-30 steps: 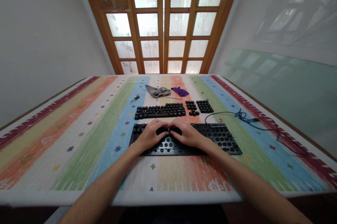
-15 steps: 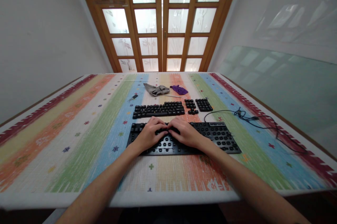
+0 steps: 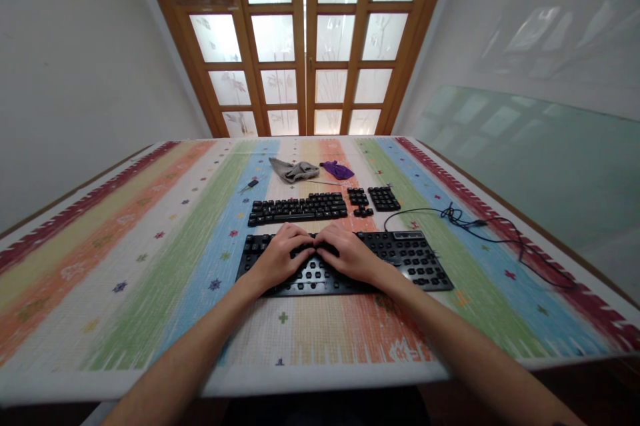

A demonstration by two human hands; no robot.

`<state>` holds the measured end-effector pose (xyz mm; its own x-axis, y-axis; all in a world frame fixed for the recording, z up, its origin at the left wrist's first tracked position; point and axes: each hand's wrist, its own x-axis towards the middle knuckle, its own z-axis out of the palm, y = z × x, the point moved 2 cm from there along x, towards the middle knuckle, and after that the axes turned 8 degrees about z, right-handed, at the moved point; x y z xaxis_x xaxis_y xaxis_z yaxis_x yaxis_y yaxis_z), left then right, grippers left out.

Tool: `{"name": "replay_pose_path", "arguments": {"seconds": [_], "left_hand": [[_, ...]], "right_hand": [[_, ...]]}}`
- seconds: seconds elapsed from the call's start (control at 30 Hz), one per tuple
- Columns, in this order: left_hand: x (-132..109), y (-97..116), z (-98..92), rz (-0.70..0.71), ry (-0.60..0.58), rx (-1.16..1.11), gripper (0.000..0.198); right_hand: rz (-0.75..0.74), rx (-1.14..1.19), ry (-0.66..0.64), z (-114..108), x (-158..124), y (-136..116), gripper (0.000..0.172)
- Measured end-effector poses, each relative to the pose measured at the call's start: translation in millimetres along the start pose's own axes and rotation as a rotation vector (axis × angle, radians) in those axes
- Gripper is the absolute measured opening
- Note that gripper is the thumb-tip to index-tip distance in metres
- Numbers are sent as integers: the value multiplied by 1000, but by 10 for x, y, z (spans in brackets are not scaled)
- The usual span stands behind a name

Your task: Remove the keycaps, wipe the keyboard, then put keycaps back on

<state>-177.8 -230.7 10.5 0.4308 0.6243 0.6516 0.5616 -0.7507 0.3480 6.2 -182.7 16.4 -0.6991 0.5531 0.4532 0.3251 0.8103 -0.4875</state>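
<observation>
A black keyboard [image 3: 310, 284] with most of its keycaps off lies in front of me, bare key posts showing. A few caps appear still seated at its upper left corner. My left hand [image 3: 284, 254] rests over the left-middle part, fingers and thumb bent inward. From the other side my right hand [image 3: 346, 251] mirrors it, and the fingertips of both hands meet near the keyboard's top row. What the fingertips pinch is too small and hidden to make out. Behind the keyboard lie removed keycaps [image 3: 299, 208], grouped in keyboard order, with a number-pad group [image 3: 384, 199] to the right.
A grey cloth [image 3: 294, 171] and a purple cloth [image 3: 337, 170] lie farther back, near a thin rod [image 3: 323, 183]. To the left is a small black-handled tool [image 3: 252, 183]. The keyboard's cable [image 3: 467, 221] loops across the right side of the striped tablecloth [image 3: 165, 279].
The whole view has shifted slightly, so everything sits a little farther left. Both hands keep nearly the same place and pose on the keyboard.
</observation>
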Motion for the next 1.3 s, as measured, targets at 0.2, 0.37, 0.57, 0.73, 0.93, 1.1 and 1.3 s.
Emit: {"name": "replay_pose_path", "arguments": {"seconds": [0.2,0.37,0.57,0.73,0.93,1.1,1.3], "left_hand": [[-2,9,4,3,-2,8,12],[0,6,11,-4,-1,18,12],[-2,24,29,23,-6,59,11],[7,53,28,17,-32,105,12],[5,70,24,26,-69,140,14],[2,67,44,44,-103,192,13],[-1,67,56,44,-115,186,15]], "right_hand": [[-11,-2,17,21,5,11,9],[-1,-23,32,40,5,16,10],[-13,-132,77,27,8,10,12],[-54,-163,58,22,7,-54,14],[-51,-211,43,37,-2,-87,10],[-46,-248,19,61,-2,-76,13],[-36,-260,-14,71,11,-106,14]]}}
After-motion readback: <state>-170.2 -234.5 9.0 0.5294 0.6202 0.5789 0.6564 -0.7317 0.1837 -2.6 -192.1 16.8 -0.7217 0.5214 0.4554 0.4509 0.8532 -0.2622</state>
